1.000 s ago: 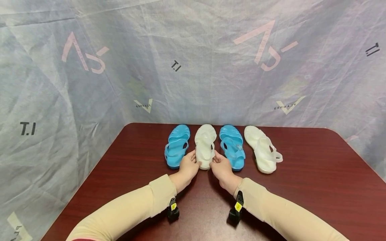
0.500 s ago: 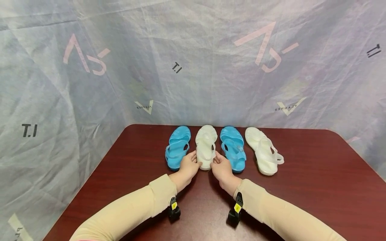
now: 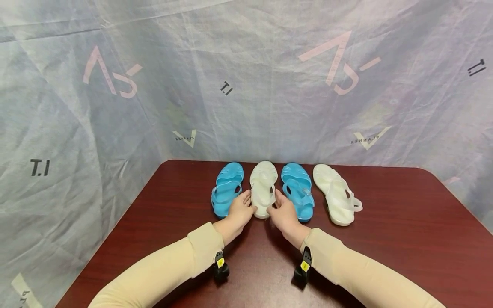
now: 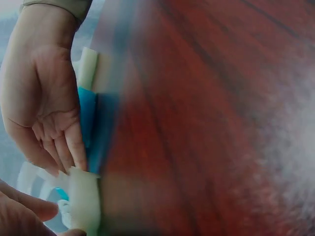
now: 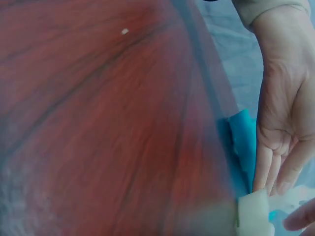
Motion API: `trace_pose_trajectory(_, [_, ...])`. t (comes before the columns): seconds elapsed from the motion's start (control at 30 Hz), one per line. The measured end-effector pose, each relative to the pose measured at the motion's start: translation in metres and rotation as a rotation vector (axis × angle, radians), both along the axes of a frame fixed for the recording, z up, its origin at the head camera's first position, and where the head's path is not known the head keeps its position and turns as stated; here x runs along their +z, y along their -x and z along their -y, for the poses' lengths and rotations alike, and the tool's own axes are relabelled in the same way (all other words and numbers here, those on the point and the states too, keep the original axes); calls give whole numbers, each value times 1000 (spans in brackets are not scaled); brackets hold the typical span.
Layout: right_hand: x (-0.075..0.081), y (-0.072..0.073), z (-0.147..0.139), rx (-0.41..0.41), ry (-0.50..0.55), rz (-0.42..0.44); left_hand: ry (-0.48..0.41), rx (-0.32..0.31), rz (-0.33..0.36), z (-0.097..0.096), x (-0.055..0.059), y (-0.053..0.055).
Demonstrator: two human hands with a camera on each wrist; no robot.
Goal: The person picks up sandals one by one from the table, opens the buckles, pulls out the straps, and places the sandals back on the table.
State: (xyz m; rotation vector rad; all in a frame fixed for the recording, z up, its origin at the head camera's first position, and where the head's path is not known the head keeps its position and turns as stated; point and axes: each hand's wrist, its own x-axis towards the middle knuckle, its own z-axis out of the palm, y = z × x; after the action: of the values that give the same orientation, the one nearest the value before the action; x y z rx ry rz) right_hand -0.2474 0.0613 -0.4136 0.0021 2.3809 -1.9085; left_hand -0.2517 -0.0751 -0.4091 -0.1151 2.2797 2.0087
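Note:
A white jelly sandal lies toe away on the table, between a blue sandal and a second blue sandal. My left hand is at the left side of its heel, fingers extended, thumb by the back of the heel. My right hand mirrors it at the right side. The left wrist view shows the right hand with long, straight fingers reaching the white heel. In the right wrist view, the straight fingers of the left hand meet the same heel.
Another white sandal lies at the right end of the row, angled, its strap sticking out sideways. The dark red table has its back edge just behind the toes. A grey printed cloth hangs behind and at the sides.
The fingers of both hands have straightened and eased slightly apart from the white sandal's heel. The sandals keep their places in the row; the view tilts slightly.

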Motion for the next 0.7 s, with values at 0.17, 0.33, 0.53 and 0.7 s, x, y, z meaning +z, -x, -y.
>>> trace_pose_trajectory(0.17, [9,-4,3,19,-34,-81,22,-3,-61,4,12,-2])
trace_pose_trajectory(0.33, [21,-7,7,17,-19,-246,155,-41,-159,12,22,-1])
trace_pose_trajectory(0.53, [30,-10,17,42,95,-336,331,-103,-350,27,25,-3])
trace_pose_trajectory(0.7, [28,-13,26,74,150,-324,495,-126,-445,39,23,-6])
